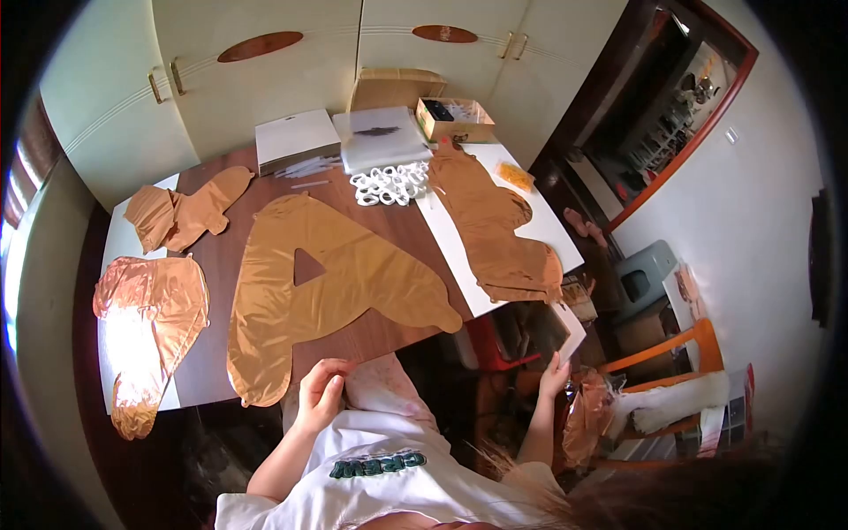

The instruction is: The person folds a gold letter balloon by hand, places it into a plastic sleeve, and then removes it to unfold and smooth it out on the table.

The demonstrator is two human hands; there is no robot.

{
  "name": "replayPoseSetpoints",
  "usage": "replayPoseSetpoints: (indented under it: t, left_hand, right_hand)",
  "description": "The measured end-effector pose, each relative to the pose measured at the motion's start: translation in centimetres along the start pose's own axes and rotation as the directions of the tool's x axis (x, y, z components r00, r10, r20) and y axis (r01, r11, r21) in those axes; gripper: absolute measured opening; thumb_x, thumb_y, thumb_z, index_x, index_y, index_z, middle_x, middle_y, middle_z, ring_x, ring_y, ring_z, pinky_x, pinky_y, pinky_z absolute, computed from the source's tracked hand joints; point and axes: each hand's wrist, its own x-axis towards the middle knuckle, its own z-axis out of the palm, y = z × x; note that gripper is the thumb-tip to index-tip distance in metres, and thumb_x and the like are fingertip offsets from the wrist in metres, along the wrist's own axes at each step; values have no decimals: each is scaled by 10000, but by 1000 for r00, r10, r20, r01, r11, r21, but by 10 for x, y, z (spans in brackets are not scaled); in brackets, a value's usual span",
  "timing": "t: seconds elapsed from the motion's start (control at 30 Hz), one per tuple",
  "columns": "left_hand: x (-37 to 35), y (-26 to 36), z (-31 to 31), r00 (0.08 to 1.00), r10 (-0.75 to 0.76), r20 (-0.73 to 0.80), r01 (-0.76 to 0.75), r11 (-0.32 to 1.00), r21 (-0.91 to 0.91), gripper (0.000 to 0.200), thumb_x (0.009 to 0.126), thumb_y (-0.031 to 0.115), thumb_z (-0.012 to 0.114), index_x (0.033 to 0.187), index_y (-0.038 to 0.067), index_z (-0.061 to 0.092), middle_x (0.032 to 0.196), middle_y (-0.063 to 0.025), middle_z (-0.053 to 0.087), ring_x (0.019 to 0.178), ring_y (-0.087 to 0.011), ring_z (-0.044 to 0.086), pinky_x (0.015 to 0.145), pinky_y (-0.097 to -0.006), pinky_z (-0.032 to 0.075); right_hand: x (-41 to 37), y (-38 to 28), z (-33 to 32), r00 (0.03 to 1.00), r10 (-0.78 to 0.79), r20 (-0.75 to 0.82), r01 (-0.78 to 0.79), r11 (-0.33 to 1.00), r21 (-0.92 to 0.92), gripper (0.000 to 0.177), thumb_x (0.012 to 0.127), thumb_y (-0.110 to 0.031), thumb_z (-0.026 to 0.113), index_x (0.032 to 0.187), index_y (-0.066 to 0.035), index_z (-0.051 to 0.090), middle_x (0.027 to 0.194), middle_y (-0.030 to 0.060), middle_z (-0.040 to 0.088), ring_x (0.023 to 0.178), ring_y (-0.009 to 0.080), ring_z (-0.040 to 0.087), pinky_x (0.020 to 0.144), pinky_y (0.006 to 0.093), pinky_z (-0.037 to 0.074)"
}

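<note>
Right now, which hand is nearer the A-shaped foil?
Left. The left hand is beside the A-shaped foil; the right hand is farther off, to its right.

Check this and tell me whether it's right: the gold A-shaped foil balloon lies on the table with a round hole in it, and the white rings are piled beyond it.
Not quite: the hole in the gold A-shaped foil balloon is triangular, as the head view shows. The balloon does lie on the table, with the white rings piled beyond it.
</note>
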Motion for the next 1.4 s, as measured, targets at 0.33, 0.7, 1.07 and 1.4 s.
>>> replayPoseSetpoints:
  t: [0.33, 0.7, 1.07, 1.4]
  left_hand:
    - [-11, -1, 8, 998, -57, -36, 56, 998, -16, 195, 949, 85, 497, 1076, -28, 594, 1027, -68, 603, 934, -118, 529, 861, -255, 418]
    - [-27, 0, 0, 997, -17, -75, 40, 947, 318, 174, 839, 50, 635, 1008, 16, 614, 865, -91, 600, 742, -160, 603, 628, -261, 478]
    - [-57, 9, -24, 966, -209, 151, 120, 882, 456, 206, 856, 173, 671, 994, 20, 673, 776, -106, 645, 677, -195, 622, 646, -302, 509]
    - [-323, -109, -273, 126, -514, -848, 420, 802, -424, 243, 859, 201, 622, 1026, 29, 662, 816, -51, 649, 714, -117, 581, 634, -249, 466]
  right_hand:
    - [-14, -21, 84, 802, 392, 451, -81, 819, -568, 599, 958, -471, 383, 1378, -50, 315, 1277, 203, 401, 1136, 401, 473, 908, 495, 447]
    - [-34, -91, 20, 919, -158, 363, 141, 987, 71, 292, 903, -305, 552, 991, -28, 581, 853, 96, 570, 809, 296, 587, 714, 393, 475]
    - [-171, -370, -3, 138, -823, 551, -962, 21, 272, 398, 961, -372, 463, 728, -51, 490, 747, 59, 449, 645, 161, 390, 550, 294, 337]
    - [-119, -452, 74, -140, -920, 365, 717, 160, 678, 556, 870, -433, 577, 1315, -110, 497, 1403, 137, 416, 1313, 341, 357, 1052, 586, 269]
